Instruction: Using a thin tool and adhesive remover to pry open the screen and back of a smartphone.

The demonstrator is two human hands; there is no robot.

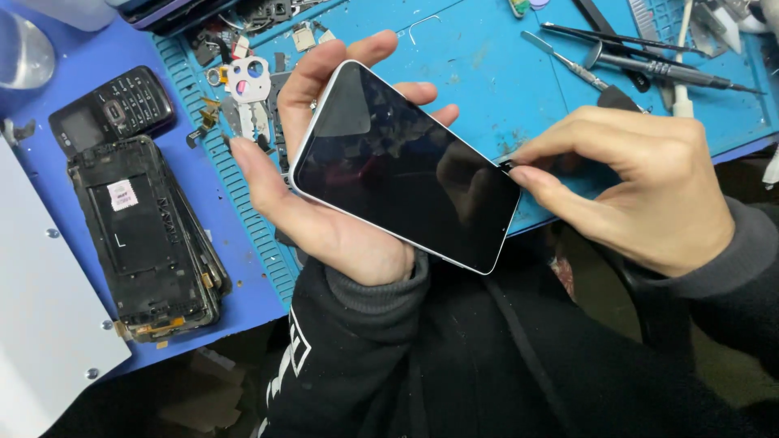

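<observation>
Above the blue work mat (487, 57), the left hand (324, 203) cradles a white-edged smartphone (406, 166), thumb and fingers clamped on its long sides, dark screen up. At three o'clock from it, the right hand (649, 186) pinches the phone's edge between thumb and forefinger. At nine o'clock lie a stack of stripped phone frames (146, 243) and a black keypad phone (109, 109); at one o'clock, screwdrivers (665, 69).

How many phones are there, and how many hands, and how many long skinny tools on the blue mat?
Phones: 3 – the white-edged smartphone, the small keypad phone and the opened black phone.
Hands: 2 – the left hand and the right hand.
Long thin tools: at least 3 – a screwdriver, tweezers and a metal pry tool.
Total: 8
</observation>
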